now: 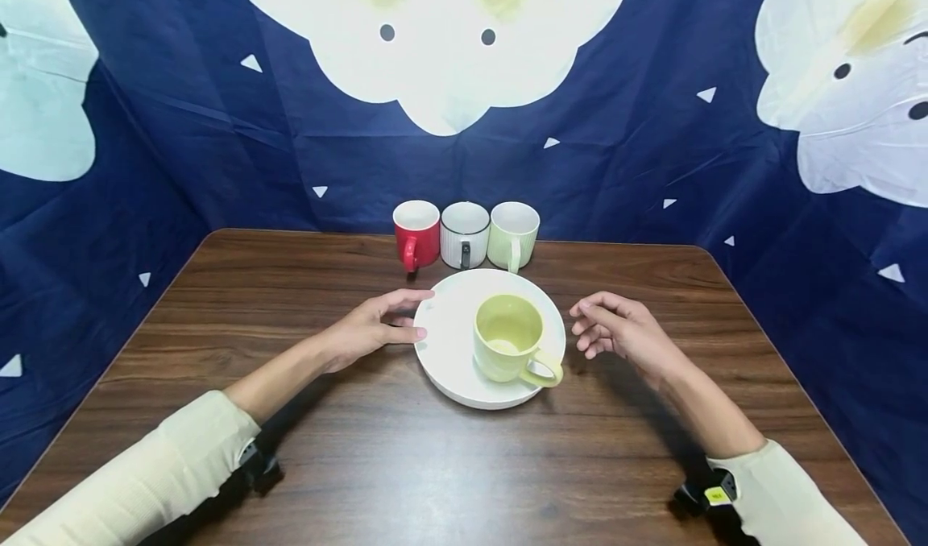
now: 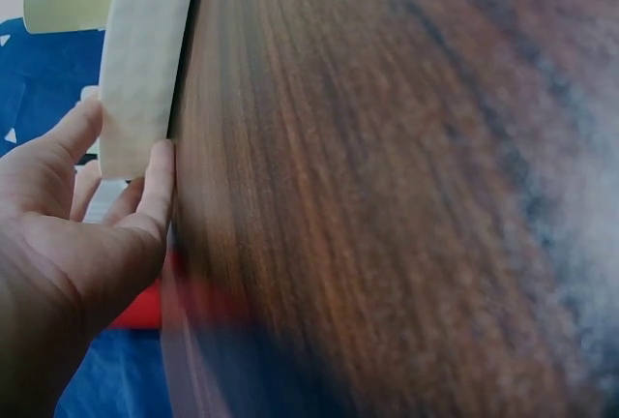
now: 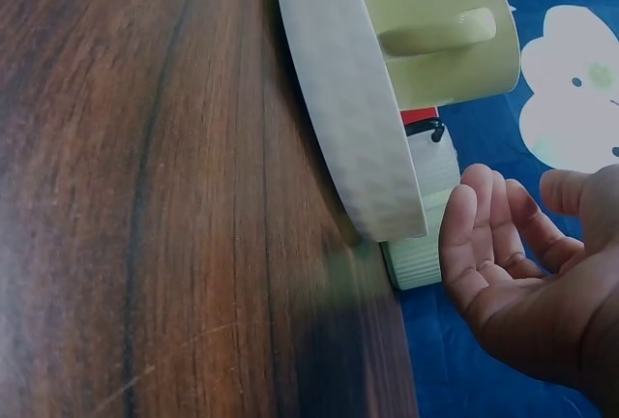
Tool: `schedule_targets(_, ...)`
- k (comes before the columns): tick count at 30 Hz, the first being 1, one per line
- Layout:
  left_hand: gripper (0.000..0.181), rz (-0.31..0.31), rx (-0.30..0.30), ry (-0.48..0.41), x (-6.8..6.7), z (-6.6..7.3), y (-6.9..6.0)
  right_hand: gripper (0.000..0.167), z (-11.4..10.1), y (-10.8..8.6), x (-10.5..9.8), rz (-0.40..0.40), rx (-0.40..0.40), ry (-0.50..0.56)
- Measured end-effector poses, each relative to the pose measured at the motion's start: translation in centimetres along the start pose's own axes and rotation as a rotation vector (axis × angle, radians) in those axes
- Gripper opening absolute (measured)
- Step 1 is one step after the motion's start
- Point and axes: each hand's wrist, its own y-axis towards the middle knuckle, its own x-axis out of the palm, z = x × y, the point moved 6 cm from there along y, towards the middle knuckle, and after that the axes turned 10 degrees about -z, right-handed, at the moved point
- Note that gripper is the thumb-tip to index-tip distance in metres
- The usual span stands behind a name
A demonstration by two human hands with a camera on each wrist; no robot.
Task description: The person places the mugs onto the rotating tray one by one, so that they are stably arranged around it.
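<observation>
A wide white dish (image 1: 449, 353) with a raised, dimpled side wall (image 3: 348, 99) sits on the table. Standing upright on it is a yellow-green mug (image 1: 500, 353), its handle turned to the lower right. My left hand (image 1: 370, 328) touches the dish's left edge; in the left wrist view its fingertips (image 2: 161, 159) meet the outer wall (image 2: 145, 70). To the right of the dish, my right hand (image 1: 623, 328) hovers apart from it. Its fingers are loosely bent and hold nothing.
Behind the dish, a red mug (image 1: 428, 244), a white mug with a black rim (image 1: 451, 246) and a pale green mug (image 1: 500, 248) stand in a row. The wooden table (image 1: 333, 449) meets a blue cloud-print cloth (image 1: 239, 175) at its back and sides.
</observation>
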Motion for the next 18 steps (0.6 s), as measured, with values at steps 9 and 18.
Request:
schedule_targets(9, 0.071, -0.017, 0.003, -0.033, -0.01, -0.02, -0.03, 0.026, 0.1, -0.47, -0.1, 0.011, -0.013, 0.015)
schedule_targets(18, 0.068, -0.037, 0.043, -0.086, 0.47, 0.02, 0.14, 0.028, 0.22, -0.36, -0.37, 0.041, -0.011, -0.001)
